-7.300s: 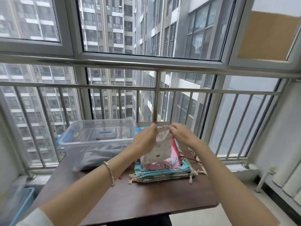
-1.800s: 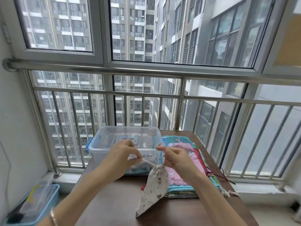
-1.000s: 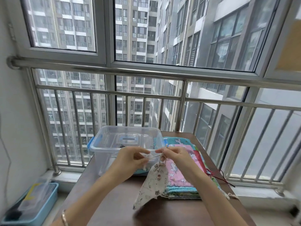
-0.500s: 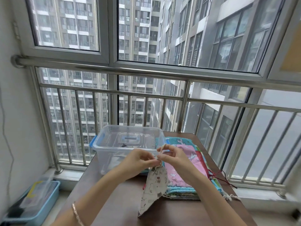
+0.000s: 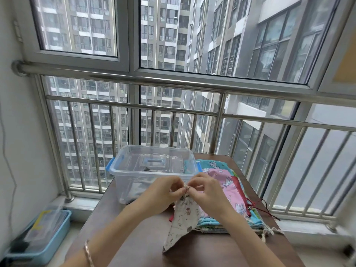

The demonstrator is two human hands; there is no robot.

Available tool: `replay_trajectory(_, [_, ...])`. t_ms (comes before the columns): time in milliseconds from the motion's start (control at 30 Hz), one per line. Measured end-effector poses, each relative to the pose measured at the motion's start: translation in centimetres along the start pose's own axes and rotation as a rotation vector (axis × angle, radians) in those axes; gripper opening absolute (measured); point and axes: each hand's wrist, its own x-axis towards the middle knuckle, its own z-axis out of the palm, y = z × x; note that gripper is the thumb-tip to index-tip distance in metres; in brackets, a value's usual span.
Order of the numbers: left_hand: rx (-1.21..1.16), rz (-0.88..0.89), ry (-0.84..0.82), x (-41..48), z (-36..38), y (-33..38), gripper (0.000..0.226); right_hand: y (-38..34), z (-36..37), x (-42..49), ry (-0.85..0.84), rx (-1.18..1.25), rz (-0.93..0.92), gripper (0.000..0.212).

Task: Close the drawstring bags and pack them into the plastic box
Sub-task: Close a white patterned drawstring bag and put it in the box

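Observation:
A white printed drawstring bag hangs over the brown table, its mouth gathered tight. My left hand and my right hand meet at the bag's top, each pinching the cord at the cinched neck. The clear plastic box with blue latches stands open just behind my hands. A flat stack of coloured drawstring bags, pink on top, lies to the right of the box.
A steel railing and windows close off the far side of the table. A blue bin sits on the floor at the left. Loose red and white cords trail off the stack toward the table's right edge.
The cord that was stretched out between my hands has been drawn in. Both hands have come together at the bag's neck. The bag's mouth is now cinched.

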Motion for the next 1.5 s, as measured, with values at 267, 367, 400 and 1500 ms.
replay_trajectory(267, [0.060,0.014,0.028,0.5,-0.2,0.2,0.013,-0.1,0.1,0.5,-0.236,0.920,0.499,0.012])
replay_trajectory(367, [-0.079,-0.022,0.023,0.6,0.1,0.2,0.017,0.1,0.4,0.2,-0.103,0.751,0.380,0.013])
replay_trajectory(400, [-0.123,-0.034,0.024,0.5,0.2,0.1,0.018,0.1,0.6,0.1,-0.039,0.659,0.336,0.010])
replay_trajectory(1500, [0.110,-0.016,0.011,0.3,-1.5,-0.6,0.011,3.7,-2.5,-0.6,-0.008,0.133,0.003,0.005])
